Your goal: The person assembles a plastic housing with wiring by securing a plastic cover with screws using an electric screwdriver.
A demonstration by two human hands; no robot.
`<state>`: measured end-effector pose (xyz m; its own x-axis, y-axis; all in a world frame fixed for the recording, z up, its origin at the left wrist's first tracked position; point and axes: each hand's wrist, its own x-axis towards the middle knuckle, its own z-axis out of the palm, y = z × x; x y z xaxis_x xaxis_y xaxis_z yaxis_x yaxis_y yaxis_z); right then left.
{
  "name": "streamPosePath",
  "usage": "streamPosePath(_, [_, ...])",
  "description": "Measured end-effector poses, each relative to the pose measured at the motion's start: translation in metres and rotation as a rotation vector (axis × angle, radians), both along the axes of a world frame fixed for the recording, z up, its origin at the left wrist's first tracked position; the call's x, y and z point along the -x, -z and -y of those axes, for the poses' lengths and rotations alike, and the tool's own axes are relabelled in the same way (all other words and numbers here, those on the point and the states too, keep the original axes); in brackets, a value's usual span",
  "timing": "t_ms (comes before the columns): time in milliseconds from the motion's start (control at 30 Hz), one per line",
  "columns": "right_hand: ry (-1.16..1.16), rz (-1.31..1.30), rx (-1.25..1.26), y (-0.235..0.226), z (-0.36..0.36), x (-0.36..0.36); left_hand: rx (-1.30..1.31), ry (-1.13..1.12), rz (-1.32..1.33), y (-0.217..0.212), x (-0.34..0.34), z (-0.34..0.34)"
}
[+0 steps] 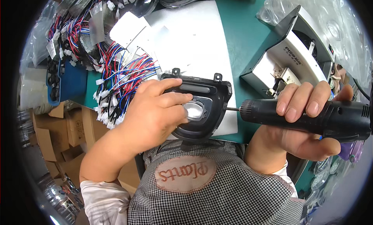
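Note:
A black plastic lamp housing (215, 108) with two mounting tabs and a clear oval lens (194, 110) rests against the near edge of the white foam sheet (206, 34). My left hand (157, 108) lies over its left side, fingers on the top face beside the lens, steadying it. In my right hand (301, 108) is a black electric screwdriver (264, 112), held level with fingers wrapped over its body. Its thin bit points left and meets the right edge of the housing. Whether a screw sits at the tip is too small to tell.
Bundles of red, blue and white wires (128, 71) with white connectors cover the left of the green table (243, 15). A white-and-black screw feeder machine (291, 54) stands at right, with plastic bags (330, 19) behind it. A blue bin (74, 83) and cardboard boxes (58, 127) are at left.

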<state>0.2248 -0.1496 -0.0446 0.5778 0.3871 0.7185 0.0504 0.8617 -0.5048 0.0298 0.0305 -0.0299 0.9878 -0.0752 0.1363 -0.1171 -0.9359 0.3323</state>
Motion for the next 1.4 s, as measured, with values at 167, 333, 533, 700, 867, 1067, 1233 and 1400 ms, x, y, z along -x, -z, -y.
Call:
streamPosePath(167, [0.019, 0.012, 0.001, -0.001, 0.003, 0.001, -0.025, -0.122, 0.023, 0.000, 0.007, 0.016])
streamPosePath(333, [0.079, -0.054, 0.000, -0.001, 0.000, 0.006, 0.107, -0.117, -0.004, -0.021, -0.001, 0.005])
streamPosePath(533, [0.106, -0.079, -0.005, -0.001, -0.003, 0.005, -0.331, -0.206, -0.039, -0.038, -0.035, -0.056])
streamPosePath(700, [0.086, -0.061, -0.065, -0.004, 0.000, 0.004, -0.501, 0.120, -0.358, -0.039, -0.083, -0.074])
streamPosePath(867, [0.064, -0.373, -0.098, 0.006, -0.017, 0.010, -0.541, 0.112, -0.575, -0.035, -0.103, -0.071])
streamPosePath(1067, [0.108, -0.322, 0.101, -0.018, 0.015, 0.012, -0.422, 0.008, -0.417, -0.032, -0.099, -0.065])
streamPosePath(1233, [0.179, -0.262, 0.067, -0.019, 0.025, 0.011, -0.429, -0.147, -0.217, -0.021, -0.071, -0.062])
streamPosePath(1400, [0.216, -0.207, 0.032, -0.021, 0.028, 0.015, -0.526, -0.189, -0.094, -0.012, -0.056, -0.064])
